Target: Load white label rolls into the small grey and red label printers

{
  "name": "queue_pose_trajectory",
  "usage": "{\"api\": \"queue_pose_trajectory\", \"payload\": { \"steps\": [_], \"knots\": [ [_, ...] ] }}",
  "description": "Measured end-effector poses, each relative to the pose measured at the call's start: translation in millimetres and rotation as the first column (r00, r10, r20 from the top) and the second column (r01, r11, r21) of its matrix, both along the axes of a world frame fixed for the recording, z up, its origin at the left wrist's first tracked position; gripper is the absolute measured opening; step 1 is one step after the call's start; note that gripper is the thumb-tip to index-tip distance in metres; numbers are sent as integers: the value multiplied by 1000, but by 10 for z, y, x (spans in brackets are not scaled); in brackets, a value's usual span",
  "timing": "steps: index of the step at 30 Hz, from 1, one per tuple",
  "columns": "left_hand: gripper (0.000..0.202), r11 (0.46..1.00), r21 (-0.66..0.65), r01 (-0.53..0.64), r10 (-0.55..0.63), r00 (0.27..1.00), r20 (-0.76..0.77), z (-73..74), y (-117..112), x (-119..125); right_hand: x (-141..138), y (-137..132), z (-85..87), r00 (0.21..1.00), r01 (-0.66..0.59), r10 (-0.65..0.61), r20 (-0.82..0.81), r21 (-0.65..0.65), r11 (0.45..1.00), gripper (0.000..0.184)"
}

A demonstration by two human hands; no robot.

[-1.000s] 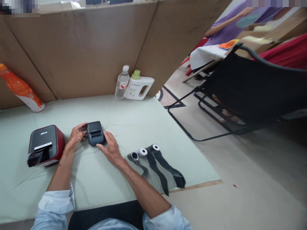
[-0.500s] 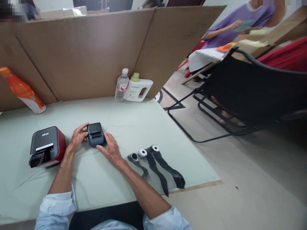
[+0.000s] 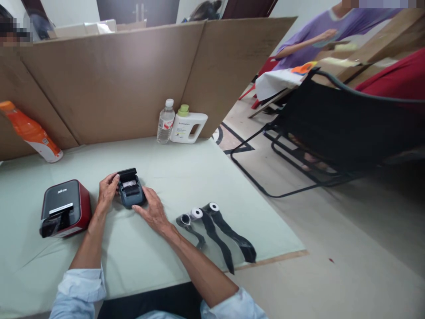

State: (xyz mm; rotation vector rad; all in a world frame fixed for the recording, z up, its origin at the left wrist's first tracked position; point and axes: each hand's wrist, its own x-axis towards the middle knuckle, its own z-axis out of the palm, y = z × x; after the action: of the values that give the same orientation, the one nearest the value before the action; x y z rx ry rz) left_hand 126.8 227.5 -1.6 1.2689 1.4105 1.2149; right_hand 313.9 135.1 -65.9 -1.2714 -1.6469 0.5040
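Note:
A small dark grey label printer (image 3: 130, 190) sits on the pale green table (image 3: 172, 177), its lid tilted up so a white roll shows inside. My left hand (image 3: 106, 192) grips the printer's left side with curled fingers. My right hand (image 3: 151, 210) rests against its right front corner, fingers closed around the body. A larger red and black printer (image 3: 64, 208) stands to the left. Three paper rolls (image 3: 197, 213) with black strips trailing toward me lie to the right.
Cardboard walls (image 3: 116, 79) enclose the table's back. A water bottle (image 3: 165, 122) and a white jug (image 3: 188, 126) stand at the back; an orange bottle (image 3: 31, 133) leans far left. A black chair (image 3: 332, 133) stands right. A person in purple (image 3: 325, 31) is beyond.
The small printer's lid has come open, showing the white roll inside. Both hands stay on the printer. The camera view tilted slightly.

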Motion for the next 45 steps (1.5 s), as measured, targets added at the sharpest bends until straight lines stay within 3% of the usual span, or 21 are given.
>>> {"api": "queue_pose_trajectory", "payload": {
  "steps": [8, 13, 23, 28, 32, 37, 45],
  "knots": [
    [38, 996, 64, -67, 72, 995, -69, -56, -10, 11, 4, -4, 51, 1000, -1, 1, -14, -8, 1000, 73],
    [27, 986, 164, -5, 17, 997, -77, -40, -37, 3, 4, -3, 61, 1000, 0, 0, -17, -12, 1000, 72],
    [52, 965, 204, 164, -117, 967, -226, -50, -3, -38, -3, -5, 80, 1000, 2, -1, -22, 6, 1000, 70],
    [57, 946, 210, 246, -140, 896, -421, 8, -93, -109, 6, -8, 82, 1000, 6, -6, -10, 7, 1000, 72],
    [57, 888, 286, 360, -132, 795, -592, 94, -163, -164, 6, -3, 78, 1000, -8, 8, -21, -1, 1000, 71],
    [43, 854, 272, 443, -165, 728, -665, 130, -167, -150, 3, 12, 64, 999, -4, 3, -36, -10, 1000, 71],
    [14, 822, 346, 452, -142, 752, -644, 114, -175, -79, 11, 10, 83, 1000, -12, 12, -28, -9, 1000, 71]
  ]
}}
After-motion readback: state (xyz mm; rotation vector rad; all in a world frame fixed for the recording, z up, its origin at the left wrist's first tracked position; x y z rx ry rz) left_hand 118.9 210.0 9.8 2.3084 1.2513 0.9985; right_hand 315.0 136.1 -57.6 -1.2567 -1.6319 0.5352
